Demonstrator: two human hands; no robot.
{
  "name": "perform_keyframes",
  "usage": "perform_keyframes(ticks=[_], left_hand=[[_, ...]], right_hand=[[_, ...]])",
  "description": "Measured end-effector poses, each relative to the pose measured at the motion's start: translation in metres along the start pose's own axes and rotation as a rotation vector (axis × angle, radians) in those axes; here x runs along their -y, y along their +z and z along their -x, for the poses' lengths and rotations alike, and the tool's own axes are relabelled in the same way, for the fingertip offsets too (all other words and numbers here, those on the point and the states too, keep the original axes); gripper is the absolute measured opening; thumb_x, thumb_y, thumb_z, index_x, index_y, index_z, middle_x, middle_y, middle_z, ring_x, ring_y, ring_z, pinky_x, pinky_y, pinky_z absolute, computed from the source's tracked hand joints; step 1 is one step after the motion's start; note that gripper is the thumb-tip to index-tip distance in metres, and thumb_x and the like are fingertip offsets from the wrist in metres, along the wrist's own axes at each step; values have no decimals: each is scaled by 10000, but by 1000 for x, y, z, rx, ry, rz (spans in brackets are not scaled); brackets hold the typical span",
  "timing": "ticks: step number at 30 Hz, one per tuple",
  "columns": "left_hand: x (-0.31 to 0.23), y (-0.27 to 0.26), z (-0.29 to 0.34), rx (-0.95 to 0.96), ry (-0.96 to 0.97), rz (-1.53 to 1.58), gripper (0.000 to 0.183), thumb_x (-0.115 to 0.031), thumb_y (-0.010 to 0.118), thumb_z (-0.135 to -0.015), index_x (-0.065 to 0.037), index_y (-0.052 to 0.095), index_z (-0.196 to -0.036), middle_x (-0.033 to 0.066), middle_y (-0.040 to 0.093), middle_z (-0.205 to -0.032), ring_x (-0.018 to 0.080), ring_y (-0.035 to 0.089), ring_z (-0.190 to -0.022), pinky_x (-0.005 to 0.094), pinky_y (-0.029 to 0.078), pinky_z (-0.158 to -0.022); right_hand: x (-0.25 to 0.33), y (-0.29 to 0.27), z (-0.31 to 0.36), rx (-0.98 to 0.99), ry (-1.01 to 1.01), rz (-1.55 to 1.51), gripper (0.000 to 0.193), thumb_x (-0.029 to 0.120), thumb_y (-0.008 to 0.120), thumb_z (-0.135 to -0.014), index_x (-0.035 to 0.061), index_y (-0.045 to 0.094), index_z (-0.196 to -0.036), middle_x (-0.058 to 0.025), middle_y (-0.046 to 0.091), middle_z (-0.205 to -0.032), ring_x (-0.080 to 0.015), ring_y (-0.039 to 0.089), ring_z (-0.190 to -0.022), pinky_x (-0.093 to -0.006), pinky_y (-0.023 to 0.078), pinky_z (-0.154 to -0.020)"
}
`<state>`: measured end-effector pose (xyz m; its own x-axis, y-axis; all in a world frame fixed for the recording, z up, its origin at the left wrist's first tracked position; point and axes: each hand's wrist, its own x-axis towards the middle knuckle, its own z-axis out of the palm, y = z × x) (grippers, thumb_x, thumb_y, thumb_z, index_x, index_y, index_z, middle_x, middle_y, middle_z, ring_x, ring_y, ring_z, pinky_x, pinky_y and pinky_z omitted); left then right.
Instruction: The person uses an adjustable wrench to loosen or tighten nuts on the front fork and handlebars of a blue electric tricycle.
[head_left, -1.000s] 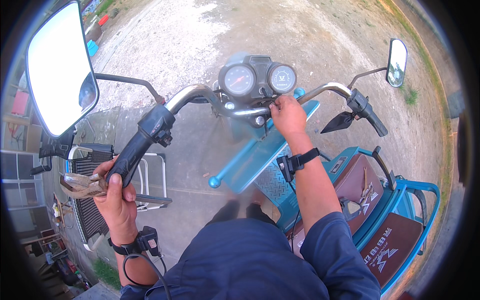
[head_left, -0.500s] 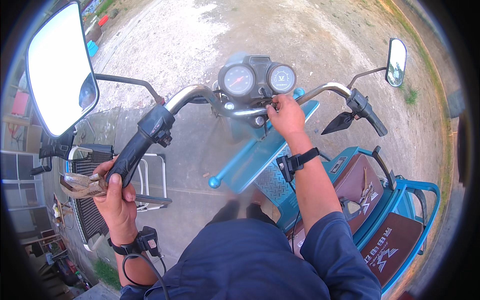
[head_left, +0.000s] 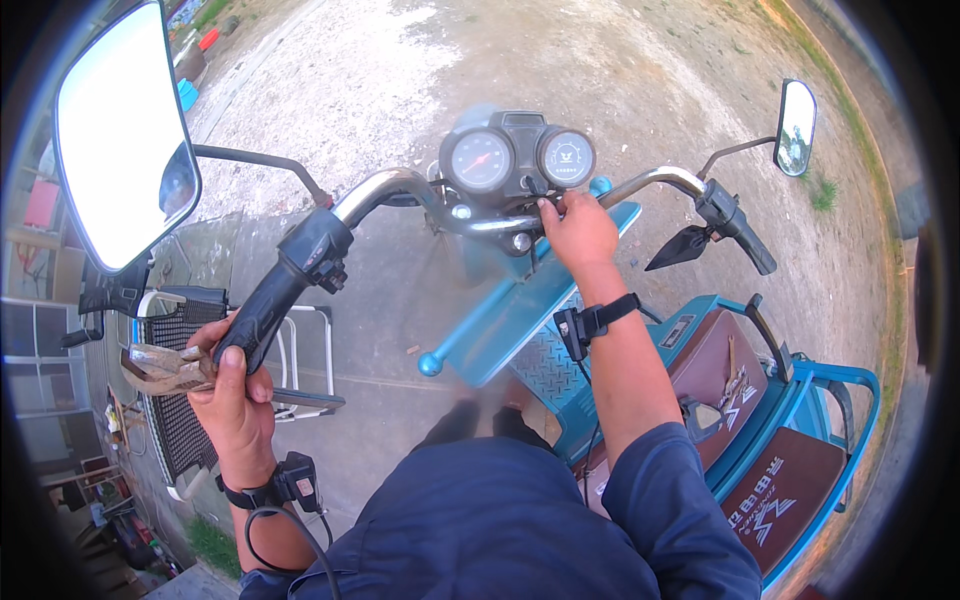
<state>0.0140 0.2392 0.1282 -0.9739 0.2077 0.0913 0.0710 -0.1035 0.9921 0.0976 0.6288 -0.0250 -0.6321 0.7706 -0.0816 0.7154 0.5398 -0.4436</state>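
Both hands (head_left: 232, 385) (head_left: 583, 232) @ handlebar (head_left: 385, 185), L/ctr

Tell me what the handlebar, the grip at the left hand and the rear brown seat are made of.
Handlebar: metal, probably chromed steel, judging by its bright, mirror-like highlights.
Grip at the left hand: likely rubber or soft plastic, dull black with a moulded pattern.
Rear seat: perhaps vinyl or imitation leather, given its smooth covering; real leather can't be excluded.

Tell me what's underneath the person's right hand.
The right hand covers part of the handlebar, which shows on either side of it. A blue panel shows lower down. Whatever else lies directly beneath the hand is hidden.
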Motion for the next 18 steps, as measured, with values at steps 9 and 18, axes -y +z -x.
perform_keyframes(ticks=[9,18], left_hand=[[0,0,0,-2,-5,-8,327,-76,665,-895,-28,545,-1195,227,639,-1178,76,494,-491,193,415,-436],[-1,1,1,0,-1,-4,322,-69,653,-901,-33,538,-1200,225,627,-1200,74,486,-501,195,416,-442]], right_hand=[[-10,9,1,-104,-151,-117,268,327,651,-856,80,696,-950,-137,660,-998,-323,662,-953,-440,543,-800],[-13,13,-3,-122,-243,-97,308,361,664,-858,72,689,-961,-140,662,-1011,-321,654,-967,-443,537,-812]])
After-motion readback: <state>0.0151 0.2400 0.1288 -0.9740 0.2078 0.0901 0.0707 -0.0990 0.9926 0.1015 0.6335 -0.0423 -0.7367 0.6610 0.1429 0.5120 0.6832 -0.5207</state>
